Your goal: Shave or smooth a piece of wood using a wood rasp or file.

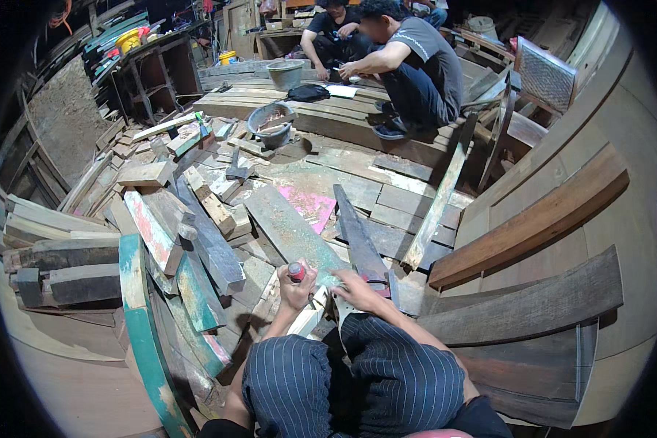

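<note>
My left hand [296,290] is closed in a fist around a red-handled tool [296,271], its butt end up; the tool's lower part is hidden. Beneath it lies a pale piece of wood [310,315] with fresh light faces. My right hand [359,290] rests with fingers stretched out on the near end of a wide, sawdust-strewn board [288,223] with worn green paint. Just beyond the right hand, a handsaw [359,237] lies with its blade pointing away from me.
Stacked offcuts and a curved green-painted beam [140,321] crowd the left. Long planks [533,219] lean at right. Farther off stand a bucket of wood scraps [270,124] and a grey bucket [285,73]. A person in a grey shirt [427,69] squats near another person [328,33].
</note>
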`<state>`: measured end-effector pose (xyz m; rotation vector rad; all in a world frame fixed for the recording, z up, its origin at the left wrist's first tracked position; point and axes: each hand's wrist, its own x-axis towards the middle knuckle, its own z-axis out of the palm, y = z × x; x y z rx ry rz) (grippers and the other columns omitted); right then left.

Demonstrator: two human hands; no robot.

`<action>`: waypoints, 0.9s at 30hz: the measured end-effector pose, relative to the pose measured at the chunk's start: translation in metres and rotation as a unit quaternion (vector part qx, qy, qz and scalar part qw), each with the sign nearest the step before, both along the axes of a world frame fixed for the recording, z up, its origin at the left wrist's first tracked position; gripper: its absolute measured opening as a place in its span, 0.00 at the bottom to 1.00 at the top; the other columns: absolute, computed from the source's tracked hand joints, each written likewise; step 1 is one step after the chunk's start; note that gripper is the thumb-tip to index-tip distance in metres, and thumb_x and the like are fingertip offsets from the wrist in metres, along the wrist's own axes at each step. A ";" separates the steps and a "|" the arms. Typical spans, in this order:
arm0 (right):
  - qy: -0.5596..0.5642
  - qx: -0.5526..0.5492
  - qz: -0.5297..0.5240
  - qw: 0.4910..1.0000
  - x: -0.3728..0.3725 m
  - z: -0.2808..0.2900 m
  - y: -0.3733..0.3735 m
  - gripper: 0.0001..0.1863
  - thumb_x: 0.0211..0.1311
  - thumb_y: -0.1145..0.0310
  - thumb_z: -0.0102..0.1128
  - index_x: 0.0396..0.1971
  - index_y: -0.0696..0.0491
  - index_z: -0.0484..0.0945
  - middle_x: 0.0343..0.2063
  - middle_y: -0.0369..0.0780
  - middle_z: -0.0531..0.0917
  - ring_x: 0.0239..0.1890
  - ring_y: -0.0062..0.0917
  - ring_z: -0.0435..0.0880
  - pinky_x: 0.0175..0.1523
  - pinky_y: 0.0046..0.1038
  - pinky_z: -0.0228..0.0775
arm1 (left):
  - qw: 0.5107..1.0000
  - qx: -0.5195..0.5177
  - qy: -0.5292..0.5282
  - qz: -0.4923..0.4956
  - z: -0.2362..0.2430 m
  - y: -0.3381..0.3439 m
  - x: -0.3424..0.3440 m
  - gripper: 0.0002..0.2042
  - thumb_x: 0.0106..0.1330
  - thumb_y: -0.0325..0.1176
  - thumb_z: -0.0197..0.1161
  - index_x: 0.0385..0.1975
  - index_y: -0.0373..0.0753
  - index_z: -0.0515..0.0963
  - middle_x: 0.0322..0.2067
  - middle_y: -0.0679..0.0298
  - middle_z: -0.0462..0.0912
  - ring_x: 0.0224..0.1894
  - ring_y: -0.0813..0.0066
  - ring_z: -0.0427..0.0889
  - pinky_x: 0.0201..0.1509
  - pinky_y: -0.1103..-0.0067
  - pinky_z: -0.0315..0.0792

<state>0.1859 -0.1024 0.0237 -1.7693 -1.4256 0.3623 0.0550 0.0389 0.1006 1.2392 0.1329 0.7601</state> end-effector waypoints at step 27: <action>0.048 -0.413 -0.451 0.790 0.007 -0.103 -0.155 0.20 0.55 0.59 0.61 0.40 0.61 0.77 0.34 0.56 0.81 0.43 0.50 0.80 0.47 0.46 0.70 | 0.987 0.151 0.013 0.047 -0.018 0.007 0.014 0.12 0.63 0.27 0.60 0.18 0.38 0.67 0.12 0.72 0.66 0.12 0.87 0.62 0.15 0.85 0.57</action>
